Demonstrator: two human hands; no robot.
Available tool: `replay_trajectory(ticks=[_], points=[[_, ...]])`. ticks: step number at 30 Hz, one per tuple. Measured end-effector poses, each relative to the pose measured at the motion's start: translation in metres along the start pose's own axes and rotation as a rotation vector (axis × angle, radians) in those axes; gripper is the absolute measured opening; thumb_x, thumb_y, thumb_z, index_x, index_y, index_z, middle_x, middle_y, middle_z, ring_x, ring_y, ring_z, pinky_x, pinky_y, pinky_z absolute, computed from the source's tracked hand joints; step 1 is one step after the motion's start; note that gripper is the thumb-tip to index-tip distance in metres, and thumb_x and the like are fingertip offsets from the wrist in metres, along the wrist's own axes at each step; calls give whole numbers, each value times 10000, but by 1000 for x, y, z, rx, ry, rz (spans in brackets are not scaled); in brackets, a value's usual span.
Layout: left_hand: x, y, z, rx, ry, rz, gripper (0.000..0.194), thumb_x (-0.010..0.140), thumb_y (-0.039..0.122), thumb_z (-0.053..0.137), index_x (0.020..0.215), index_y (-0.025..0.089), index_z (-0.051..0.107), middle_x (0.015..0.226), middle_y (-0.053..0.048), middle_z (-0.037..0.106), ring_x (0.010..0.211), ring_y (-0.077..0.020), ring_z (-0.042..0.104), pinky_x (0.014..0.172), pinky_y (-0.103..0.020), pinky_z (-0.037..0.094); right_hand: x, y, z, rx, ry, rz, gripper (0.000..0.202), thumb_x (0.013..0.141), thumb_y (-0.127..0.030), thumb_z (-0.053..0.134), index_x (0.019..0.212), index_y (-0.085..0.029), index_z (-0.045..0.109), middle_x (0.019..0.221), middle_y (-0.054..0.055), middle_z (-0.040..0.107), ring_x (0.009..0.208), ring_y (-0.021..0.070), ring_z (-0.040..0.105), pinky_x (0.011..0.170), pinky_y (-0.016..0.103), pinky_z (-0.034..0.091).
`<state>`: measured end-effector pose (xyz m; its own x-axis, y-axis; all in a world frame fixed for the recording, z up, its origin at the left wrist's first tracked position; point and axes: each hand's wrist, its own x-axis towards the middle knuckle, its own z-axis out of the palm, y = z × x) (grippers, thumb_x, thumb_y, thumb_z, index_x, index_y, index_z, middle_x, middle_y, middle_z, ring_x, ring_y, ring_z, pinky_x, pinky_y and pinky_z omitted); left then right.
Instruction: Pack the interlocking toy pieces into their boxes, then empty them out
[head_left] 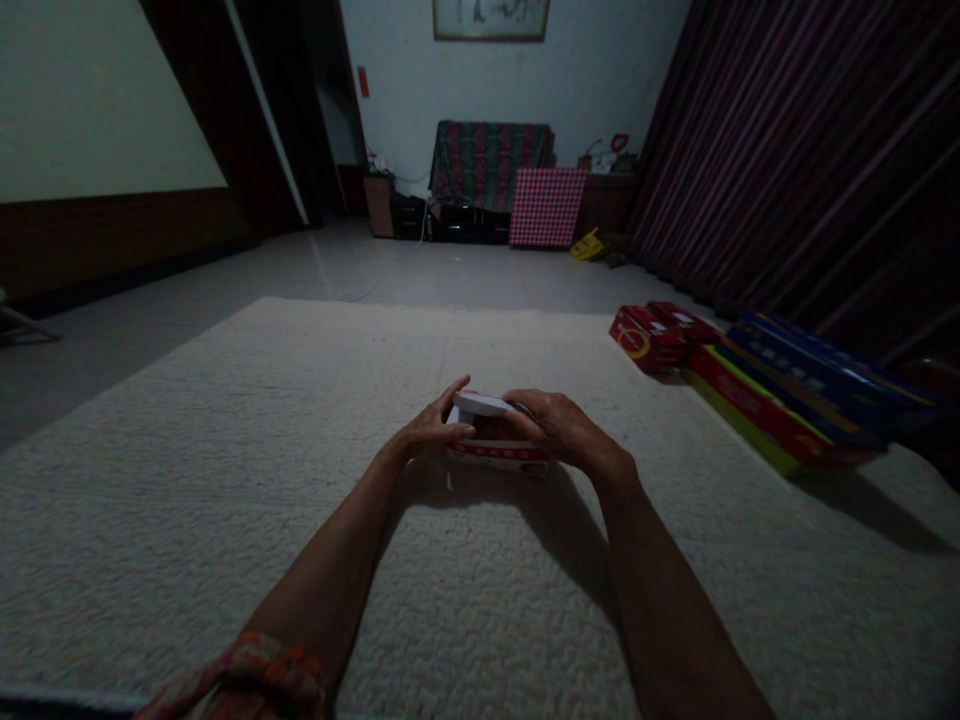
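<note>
Forearms (322, 570) both come in from the bottom edge, angled inward, orange patterned sleeve (259, 675) bunched on the left one. Right hand (562, 425) half-closed, arched over, thumb across the opening; left hand (431, 428) half-closed too, index finger pointing up, thumb laid along the front. I read both as having hold of the small white-and-red box (491, 456); some fingertips are hidden from me. Around: cream mat (300, 400) below the hands, dark pleated curtain (765, 120) right, striped cloth (487, 160) and red checked cloth (547, 205) near the far wall. On the mat's right, well apart from the hands: long blue box (802, 365), red-and-yellow box (757, 405) against it, red boxes (646, 340) just past its far end. Blocking my view: right hand covers the small box's right end, white flap (480, 404) its back. Box sits between both hands, flap up, dark inside, on or just above the mat, can't tell which
</note>
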<state>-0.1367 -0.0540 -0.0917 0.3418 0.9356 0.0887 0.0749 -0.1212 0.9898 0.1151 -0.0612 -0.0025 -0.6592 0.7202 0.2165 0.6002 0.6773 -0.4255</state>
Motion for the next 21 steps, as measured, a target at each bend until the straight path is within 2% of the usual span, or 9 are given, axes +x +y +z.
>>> replay_trajectory(ticks=[5,8,12,14,17,19,21], points=[[0,5,2,-3,29,11,1218,636,434,855,1627,147,207,1533,-201,477,1405,-391,452,1153,-509,391,3,16,5,45,125,25,232,983,-348,540,1052,-225,725,953,59,753,797,199,671,720,309,475],[0,7,3,-3,35,-7,1218,623,419,855,1622,142,216,1419,-191,570,1287,-372,548,1068,-488,465,1,20,5,110,73,40,206,918,-343,636,1062,-232,732,965,46,760,811,195,677,720,301,492],[-1,8,6,-6,52,2,1013,646,395,830,1542,196,402,1387,-160,593,1172,-323,612,977,-430,512,-1,22,4,102,11,42,220,899,-317,666,1098,-248,729,1107,67,752,920,218,692,830,347,540],[-1,8,6,10,60,3,865,671,400,810,1455,192,509,1359,-156,609,1128,-306,624,933,-413,525,-3,30,4,91,17,43,289,885,-324,686,1163,-248,713,1249,100,708,1096,257,674,963,403,534],[0,7,5,33,66,20,751,665,416,806,1345,178,596,1313,-150,633,1096,-298,620,887,-397,532,-10,52,4,164,7,74,504,823,-336,748,1308,-242,651,1490,138,554,1393,313,506,1137,492,440],[1,4,4,37,70,32,730,647,423,812,1309,186,616,1309,-138,635,1091,-294,615,877,-390,531,-17,69,2,316,-39,106,586,830,-368,734,1384,-237,596,1529,142,519,1417,316,487,1123,511,461],[2,2,2,39,67,23,738,638,434,816,1306,194,615,1286,-130,646,1076,-290,619,880,-393,531,-22,79,1,466,-84,131,593,844,-386,709,1400,-223,580,1480,143,571,1353,307,555,1064,495,521]])
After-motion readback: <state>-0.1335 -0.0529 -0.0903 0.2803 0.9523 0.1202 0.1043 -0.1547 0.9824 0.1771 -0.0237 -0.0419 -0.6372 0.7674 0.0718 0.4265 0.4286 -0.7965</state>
